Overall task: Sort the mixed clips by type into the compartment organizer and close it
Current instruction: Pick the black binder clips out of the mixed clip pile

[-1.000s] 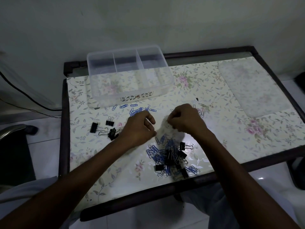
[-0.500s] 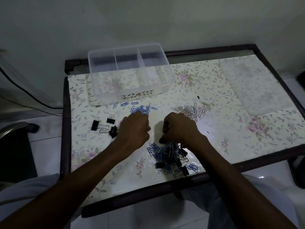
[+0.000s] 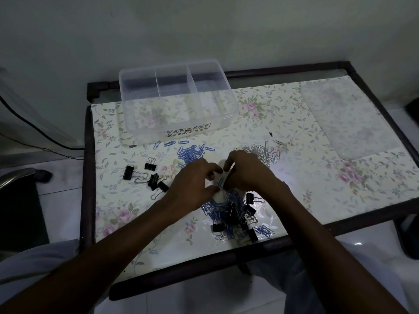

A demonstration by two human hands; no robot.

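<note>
- A blue paper clip point(image 3: 219, 184) is being pinched between both hands, just above the far edge of the mixed pile point(image 3: 234, 215) near the table's front rim.
- Left hand point(image 3: 192, 184): fingers are curled, thumb and fingertips closing on the blue clip.
- Right hand point(image 3: 246, 172): fingers are bent downward, seemingly gripping the same clip or a tangled one; exact hold cannot be told.
- Sorted heaps are being built beyond the hands: blue clips point(image 3: 189, 152), silver clips point(image 3: 263, 152), black binder clips point(image 3: 150, 176) to the left.
- The clear organizer point(image 3: 179, 105) is sitting open at the back, compartments apparently unfilled; its lid point(image 3: 347, 118) is lying far right.
- Judgement: interlocked clips are best being teased apart gently, one at a time, so the pile is not being dragged along.
</note>
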